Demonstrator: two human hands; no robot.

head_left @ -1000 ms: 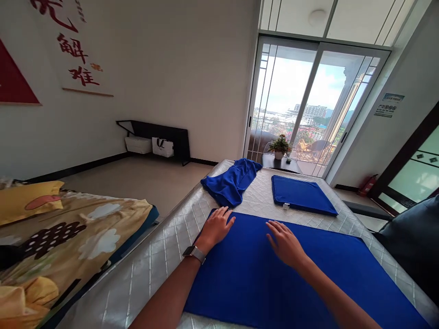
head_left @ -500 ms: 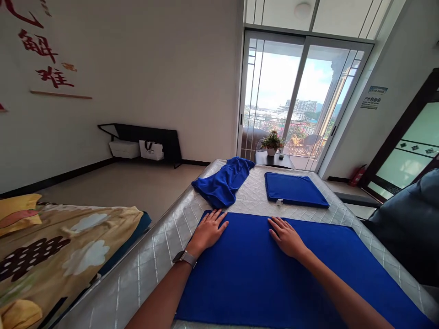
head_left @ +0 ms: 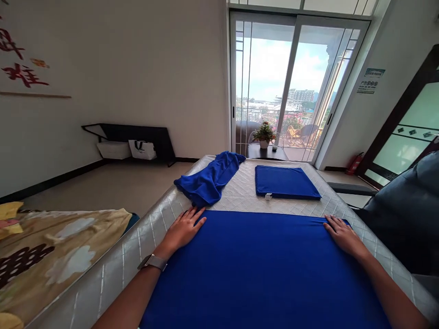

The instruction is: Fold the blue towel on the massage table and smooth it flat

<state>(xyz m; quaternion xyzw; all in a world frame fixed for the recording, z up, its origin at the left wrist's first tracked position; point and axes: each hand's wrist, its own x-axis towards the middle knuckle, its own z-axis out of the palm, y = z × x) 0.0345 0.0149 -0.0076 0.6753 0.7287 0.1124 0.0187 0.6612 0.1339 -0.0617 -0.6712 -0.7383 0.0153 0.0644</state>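
A blue cloth (head_left: 260,265) lies spread flat on the silver quilted mattress (head_left: 236,196). My left hand (head_left: 183,228), with a watch on its wrist, rests flat on the cloth's far left corner, fingers stretched out. At the far right corner, my right hand (head_left: 345,235) lies palm down, also with fingers extended. Just beyond my left hand is a crumpled blue cloth (head_left: 211,180). A neatly folded blue cloth (head_left: 286,183) with a small white tag sits farther back to the right. The near edge of the spread cloth runs out of view.
To the left, a lower bed carries a patterned brown blanket (head_left: 68,256). Behind the mattress, a potted plant (head_left: 264,135) stands on a small dark table (head_left: 267,153) before the sliding glass door. A black leather seat (head_left: 408,214) borders the right side.
My right hand has slid right across the spread cloth to its far right corner. My left hand stays at the left corner. The camera view has shifted slightly.
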